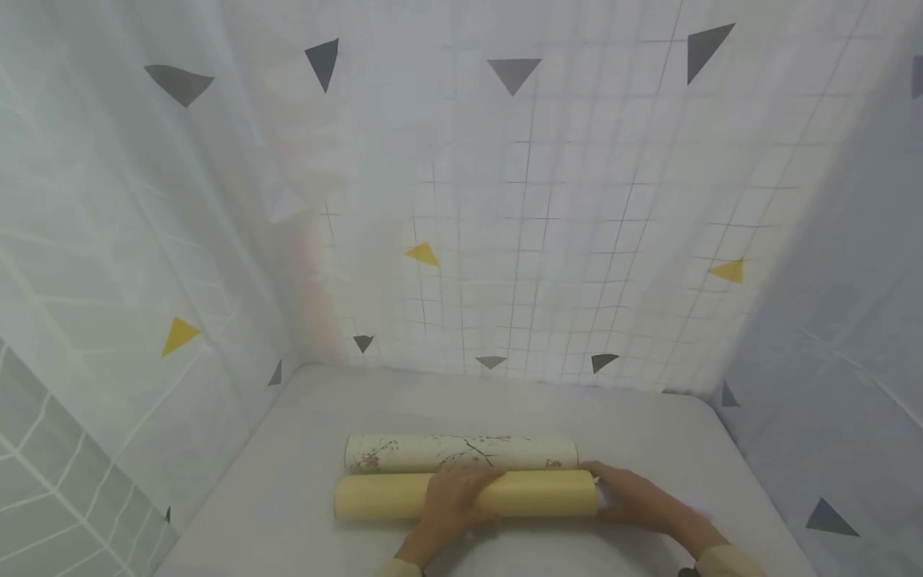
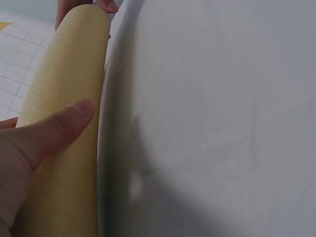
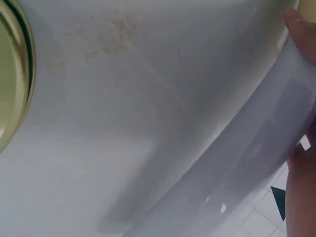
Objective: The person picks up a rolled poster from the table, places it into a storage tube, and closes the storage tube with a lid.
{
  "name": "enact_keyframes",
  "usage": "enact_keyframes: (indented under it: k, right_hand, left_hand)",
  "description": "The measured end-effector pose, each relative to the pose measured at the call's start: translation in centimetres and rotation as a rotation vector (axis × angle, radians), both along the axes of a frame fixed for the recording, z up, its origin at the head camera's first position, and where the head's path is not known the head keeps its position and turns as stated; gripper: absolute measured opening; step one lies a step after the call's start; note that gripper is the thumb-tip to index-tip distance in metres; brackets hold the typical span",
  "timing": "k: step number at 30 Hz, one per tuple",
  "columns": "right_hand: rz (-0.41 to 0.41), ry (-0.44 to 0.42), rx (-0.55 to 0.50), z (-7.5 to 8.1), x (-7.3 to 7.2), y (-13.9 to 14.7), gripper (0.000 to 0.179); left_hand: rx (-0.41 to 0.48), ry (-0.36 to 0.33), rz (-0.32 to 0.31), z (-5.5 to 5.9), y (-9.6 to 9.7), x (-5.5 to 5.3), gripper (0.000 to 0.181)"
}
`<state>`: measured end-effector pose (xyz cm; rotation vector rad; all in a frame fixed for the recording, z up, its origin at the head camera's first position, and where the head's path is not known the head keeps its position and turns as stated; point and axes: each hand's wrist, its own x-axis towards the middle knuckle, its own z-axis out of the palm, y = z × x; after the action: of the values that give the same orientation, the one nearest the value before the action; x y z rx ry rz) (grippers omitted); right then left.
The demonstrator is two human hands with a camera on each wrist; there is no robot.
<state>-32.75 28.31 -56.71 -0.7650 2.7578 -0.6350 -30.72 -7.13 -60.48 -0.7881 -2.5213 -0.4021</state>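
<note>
Pale sleeves up front, yellow roll in hand

Sleeve cuffs at the bottom edge of the head view, one per arm. Left hand next, on the roll about midway along its length. Thumb lies across the near side, other fingers go over the top to the far side; spread is filled by the roll. Right hand at the roll's right end, fingers bent round it, thumb on the near side. Pale glossy film runs out from under that thumb in the right wrist view; probably gripped together with the roll end, but too blurred to be sure.

Yellow roll lies lengthwise, left to right, on the near part of the white counter. Faint pattern on its surface, seen from the left wrist. Floral roll just behind, roughly parallel, slightly shorter: cream, dark branches, reddish blossoms.

Counter runs on past both rolls, rounded far corners. Patterned sheet upright behind it: thin dark grid lines, grey triangles, yellow triangles. More pale sheeting at left and right, with triangles too.
</note>
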Motion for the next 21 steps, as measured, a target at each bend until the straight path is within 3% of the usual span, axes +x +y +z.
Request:
enact_keyframes:
  k: [8,12,18,21]
  right_hand:
    - [-0.038,0.077,0.024,-0.5,0.5,1.7,0.082]
    - [-0.072,0.155,0.092,-1.1,0.7,2.7,0.071]
    - [-0.026,0.308,0.100,-1.5,1.0,2.7,0.062]
    - [0.000,0.335,0.071,-1.1,1.2,2.2,0.064]
  left_hand:
    - [-0.004,0.021,0.003,-0.2,0.1,0.0,0.080]
    - [0.009,0.034,0.007,-0.1,0.2,0.2,0.080]
    - [0.025,0.029,0.011,0.0,0.1,0.3,0.078]
    - [0.041,0.027,0.012,0.0,0.1,0.3,0.078]
